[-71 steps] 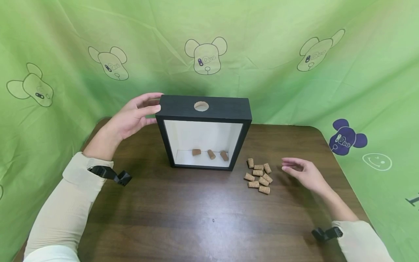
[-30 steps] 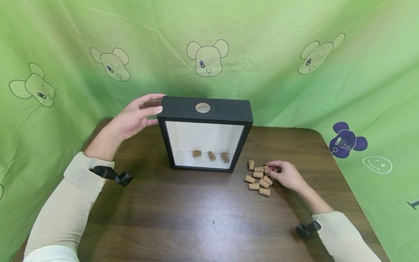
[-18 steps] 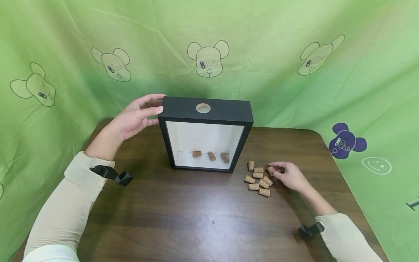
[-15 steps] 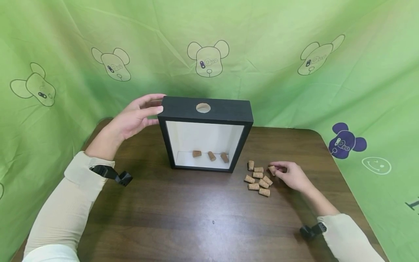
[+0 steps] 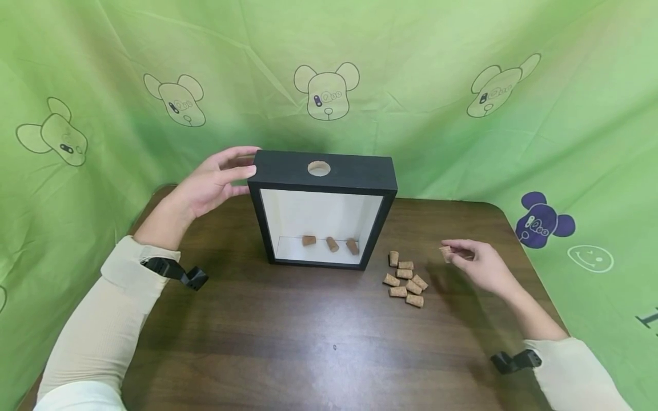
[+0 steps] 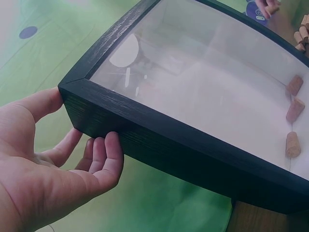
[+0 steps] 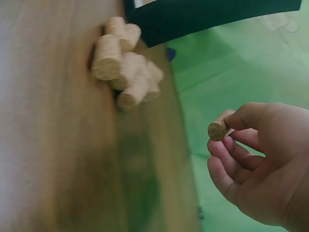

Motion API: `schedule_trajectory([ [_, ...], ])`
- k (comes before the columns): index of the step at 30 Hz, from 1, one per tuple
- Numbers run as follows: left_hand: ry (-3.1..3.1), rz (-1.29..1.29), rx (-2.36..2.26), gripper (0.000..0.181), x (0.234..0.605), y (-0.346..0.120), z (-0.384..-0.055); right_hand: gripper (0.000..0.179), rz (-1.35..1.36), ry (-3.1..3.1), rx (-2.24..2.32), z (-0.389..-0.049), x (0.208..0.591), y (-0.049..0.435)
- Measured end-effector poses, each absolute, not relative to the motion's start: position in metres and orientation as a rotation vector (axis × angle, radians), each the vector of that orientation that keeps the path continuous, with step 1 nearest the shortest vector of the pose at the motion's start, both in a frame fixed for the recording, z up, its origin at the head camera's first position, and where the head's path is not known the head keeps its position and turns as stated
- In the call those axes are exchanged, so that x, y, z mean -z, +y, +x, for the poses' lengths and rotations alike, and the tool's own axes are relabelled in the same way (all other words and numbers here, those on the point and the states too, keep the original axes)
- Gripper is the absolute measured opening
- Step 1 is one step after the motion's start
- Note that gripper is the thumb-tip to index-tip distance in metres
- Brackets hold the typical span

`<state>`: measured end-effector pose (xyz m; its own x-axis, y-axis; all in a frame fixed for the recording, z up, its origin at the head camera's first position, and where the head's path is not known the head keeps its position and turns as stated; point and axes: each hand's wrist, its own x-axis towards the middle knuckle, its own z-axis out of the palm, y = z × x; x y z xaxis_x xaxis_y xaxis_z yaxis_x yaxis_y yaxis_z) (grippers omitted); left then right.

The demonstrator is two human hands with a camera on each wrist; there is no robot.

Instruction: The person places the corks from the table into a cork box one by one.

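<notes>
A black box frame (image 5: pixel 354 171) with a clear front stands upright on the table, a round hole (image 5: pixel 319 169) in its top. Inside it, 3 corks (image 5: pixel 332 245) lie on the white floor. My left hand (image 5: pixel 203 182) holds the box's upper left corner, with thumb and fingers spread about it; the left wrist view shows curled fingers (image 6: pixel 113 157) against its side. Off to the right, my right hand (image 5: pixel 485 265) pinches a cork (image 7: pixel 219 126) between thumb and fingers, raised above the table.
Several loose corks (image 5: pixel 404 274) lie in a cluster on the brown wooden table (image 5: pixel 288 337), to the right of the box. A green printed curtain (image 5: pixel 426 125) hangs behind the table and along both sides.
My right hand reached left to the cluster, took a cork from its right edge, and drew it up and back to the right. The left hand stays at the box corner.
</notes>
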<state>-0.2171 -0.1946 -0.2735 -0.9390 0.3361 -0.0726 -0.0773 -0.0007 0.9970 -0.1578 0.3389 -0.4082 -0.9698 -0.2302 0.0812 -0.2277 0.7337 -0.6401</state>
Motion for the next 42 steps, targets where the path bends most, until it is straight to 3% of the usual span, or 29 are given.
schedule_trajectory([
  [22, 1.994, 0.267, -2.013, 0.057, 0.274, -0.196, -0.217, 0.031, -0.595, 3.004, 1.069, -0.157, 0.309, 0.319],
  [42, 1.991, 0.264, -2.006, 0.058, 0.273, -0.195, -0.217, 0.033, -0.526, 2.998, 1.087, -0.163, 0.246, 0.283],
])
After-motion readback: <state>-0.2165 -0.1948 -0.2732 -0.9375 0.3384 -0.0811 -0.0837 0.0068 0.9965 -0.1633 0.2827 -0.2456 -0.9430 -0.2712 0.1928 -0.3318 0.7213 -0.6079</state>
